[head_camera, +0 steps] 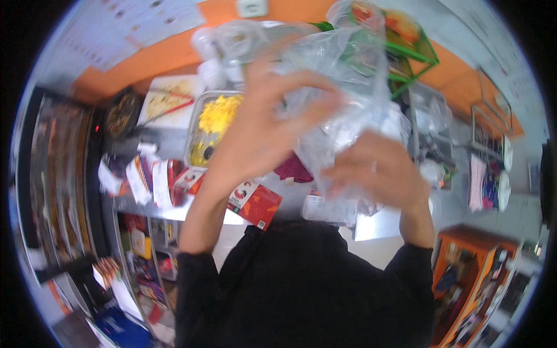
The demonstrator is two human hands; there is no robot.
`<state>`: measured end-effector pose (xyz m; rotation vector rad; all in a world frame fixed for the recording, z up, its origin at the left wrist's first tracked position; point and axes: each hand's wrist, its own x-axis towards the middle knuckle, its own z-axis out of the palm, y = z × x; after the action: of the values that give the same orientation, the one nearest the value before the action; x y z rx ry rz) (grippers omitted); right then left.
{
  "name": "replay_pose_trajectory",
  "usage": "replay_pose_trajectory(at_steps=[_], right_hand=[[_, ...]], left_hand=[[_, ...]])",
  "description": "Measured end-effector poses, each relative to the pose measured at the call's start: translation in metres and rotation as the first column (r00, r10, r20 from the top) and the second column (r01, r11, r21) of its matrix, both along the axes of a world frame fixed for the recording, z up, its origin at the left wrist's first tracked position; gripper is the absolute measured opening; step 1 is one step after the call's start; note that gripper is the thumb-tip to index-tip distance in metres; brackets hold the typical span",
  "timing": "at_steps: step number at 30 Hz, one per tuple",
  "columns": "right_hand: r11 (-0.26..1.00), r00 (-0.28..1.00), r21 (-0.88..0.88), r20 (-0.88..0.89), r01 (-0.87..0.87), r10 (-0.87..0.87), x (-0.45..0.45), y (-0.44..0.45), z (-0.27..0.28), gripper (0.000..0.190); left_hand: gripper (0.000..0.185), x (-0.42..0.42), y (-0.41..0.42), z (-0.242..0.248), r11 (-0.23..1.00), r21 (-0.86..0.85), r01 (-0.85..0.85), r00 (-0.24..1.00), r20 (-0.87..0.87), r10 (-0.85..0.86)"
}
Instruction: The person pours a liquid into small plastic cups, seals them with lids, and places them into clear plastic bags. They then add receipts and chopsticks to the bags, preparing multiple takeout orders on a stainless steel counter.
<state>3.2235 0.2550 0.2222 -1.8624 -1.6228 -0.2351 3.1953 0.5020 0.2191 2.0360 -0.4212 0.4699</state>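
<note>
My left hand (pixel 270 115) is raised above the counter, blurred by motion. Its fingers and thumb curve apart, and nothing shows between them. A clear plastic bag (pixel 357 98) spreads behind and beside it, with film running down towards my right hand (pixel 376 169). The fingers of that hand are blurred and overlap the film, so whether they grip it is not plain. Below my hands are a dark magenta cloth or packet (pixel 294 168), a red and white printed card or box (pixel 256 203) and a white-labelled package (pixel 329 209).
Left of my forearm stands a metal tray (pixel 189 145) of chopped yellow food (pixel 217 115). Red-handled tongs (pixel 178 105) lie on a white cutting board (pixel 159 102) beside a dark pan (pixel 122 112). A green rack (pixel 409 54) stands at the back. Several boxes with paper slips (pixel 163 185) line the front edge.
</note>
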Motion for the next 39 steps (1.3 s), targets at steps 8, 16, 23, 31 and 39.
replay_pose_trajectory(at_steps=[8, 16, 23, 31, 39], right_hand=[[0.976, 0.986, -0.166, 0.062, -0.141, 0.153, -0.092, 0.035, 0.038, 0.037], [0.938, 0.796, 0.237, -0.501, -0.252, 0.340, -0.090, 0.168, -0.026, 0.046], [0.750, 0.853, -0.406, -0.275, -0.522, 0.444, -0.103, 0.452, -0.151, 0.040], [0.329, 0.478, -0.844, 0.100, -0.424, 0.873, -0.098, 0.603, -0.281, 0.074], [0.367, 0.681, -0.750, -0.149, -0.551, 0.717, -0.074, 0.608, -0.241, 0.075]], left_hand=[[0.042, -0.077, 0.044, -0.006, 0.726, 0.448, -0.522, 0.850, 0.341, 0.401], [0.073, -0.370, 0.164, -0.035, 0.196, 0.372, -0.907, 0.162, -0.121, 0.979], [0.085, -0.486, 0.243, -0.153, 0.174, 0.467, -0.867, 0.062, -0.244, 0.968], [0.082, -0.461, 0.300, -0.185, 0.350, 0.251, -0.902, 0.144, -0.590, 0.794], [0.086, -0.425, 0.359, -0.152, 0.320, -0.173, -0.932, 0.360, -0.567, 0.741]])
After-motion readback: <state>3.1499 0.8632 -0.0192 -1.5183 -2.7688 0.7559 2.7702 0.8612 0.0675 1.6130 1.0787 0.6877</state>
